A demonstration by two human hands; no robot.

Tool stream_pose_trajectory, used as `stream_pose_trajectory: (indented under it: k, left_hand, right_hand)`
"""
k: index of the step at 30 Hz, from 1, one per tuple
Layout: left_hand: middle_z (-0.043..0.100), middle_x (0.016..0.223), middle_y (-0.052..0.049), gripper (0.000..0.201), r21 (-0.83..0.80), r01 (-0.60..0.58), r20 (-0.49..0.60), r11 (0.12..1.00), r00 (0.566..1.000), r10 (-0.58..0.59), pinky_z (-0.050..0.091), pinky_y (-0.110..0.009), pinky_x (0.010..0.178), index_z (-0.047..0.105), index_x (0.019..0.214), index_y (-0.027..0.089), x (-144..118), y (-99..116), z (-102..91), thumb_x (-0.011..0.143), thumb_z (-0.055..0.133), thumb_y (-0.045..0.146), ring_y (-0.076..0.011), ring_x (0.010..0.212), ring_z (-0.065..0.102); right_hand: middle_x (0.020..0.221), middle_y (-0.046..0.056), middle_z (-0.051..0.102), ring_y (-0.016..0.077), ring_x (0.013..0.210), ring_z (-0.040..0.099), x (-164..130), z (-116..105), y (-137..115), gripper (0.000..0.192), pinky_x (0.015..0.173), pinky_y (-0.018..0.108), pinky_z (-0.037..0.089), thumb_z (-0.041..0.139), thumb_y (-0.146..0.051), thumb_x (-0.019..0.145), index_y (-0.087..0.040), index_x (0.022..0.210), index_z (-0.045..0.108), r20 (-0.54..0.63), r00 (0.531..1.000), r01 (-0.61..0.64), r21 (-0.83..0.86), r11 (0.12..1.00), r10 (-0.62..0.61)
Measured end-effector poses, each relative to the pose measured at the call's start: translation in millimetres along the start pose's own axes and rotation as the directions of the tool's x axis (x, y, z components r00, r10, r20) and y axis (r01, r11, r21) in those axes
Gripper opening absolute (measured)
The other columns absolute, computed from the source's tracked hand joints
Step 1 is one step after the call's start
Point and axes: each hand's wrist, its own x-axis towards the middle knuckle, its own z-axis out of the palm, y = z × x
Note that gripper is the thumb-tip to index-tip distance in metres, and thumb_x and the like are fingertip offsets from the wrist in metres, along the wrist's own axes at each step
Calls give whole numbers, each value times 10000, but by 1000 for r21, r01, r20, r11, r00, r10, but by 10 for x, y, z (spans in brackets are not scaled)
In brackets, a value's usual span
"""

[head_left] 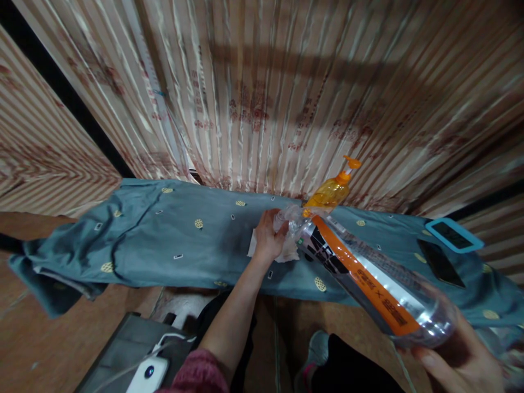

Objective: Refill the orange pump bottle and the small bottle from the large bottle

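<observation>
My right hand [462, 363] grips the base of a clear plastic bottle [368, 278] with an orange and black label. The bottle lies tilted, its neck pointing away toward the blue cloth. My left hand [268, 237] closes around the bottle's neck end together with a crumpled white tissue [286, 252]. Just behind the neck stands an orange pump bottle [333, 191].
A blue patterned cloth [164, 240] covers a long narrow surface in front of striped curtains [262, 93]. A dark phone [440, 262] and a blue-framed device [454, 234] lie at the right. A white charger [148, 374] sits on a grey case lower left.
</observation>
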Motion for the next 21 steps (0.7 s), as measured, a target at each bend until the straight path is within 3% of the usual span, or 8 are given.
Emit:
stream_pose_trajectory:
  k: [8, 15, 21]
  left_hand:
    - [702, 1025, -90, 216, -13, -6, -5, 1000, 1000, 6, 536, -378, 878, 630, 1086, 184, -2, 15, 0, 921, 598, 321, -251, 990, 681]
    - [703, 1035, -90, 211, -17, -6, 1, 1000, 1000, 6, 537, -385, 900, 630, 1089, 188, 5, 16, 0, 919, 604, 310, -253, 1007, 680]
    - [701, 1032, -88, 222, -19, 1, -5, 1000, 1000, -1, 540, -384, 892, 633, 1086, 187, 2, 14, 0, 920, 610, 332, -253, 1005, 681]
  right_hand:
    - [1204, -8, 774, 216, 1032, 758, -44, 149, -96, 647, 835, 151, 570, 902, -361, 623, -340, 1243, 716, -145, 988, -46, 68, 997, 56]
    - [1346, 74, 708, 284, 1151, 716, -32, 3, 68, 746, 889, 255, 595, 873, -349, 693, -249, 1384, 612, -30, 998, -59, 67, 996, 61]
    - [1351, 52, 706, 303, 1192, 694, -44, 28, 35, 713, 910, 245, 581, 868, -350, 687, -297, 1362, 644, -71, 993, -83, 99, 992, 90]
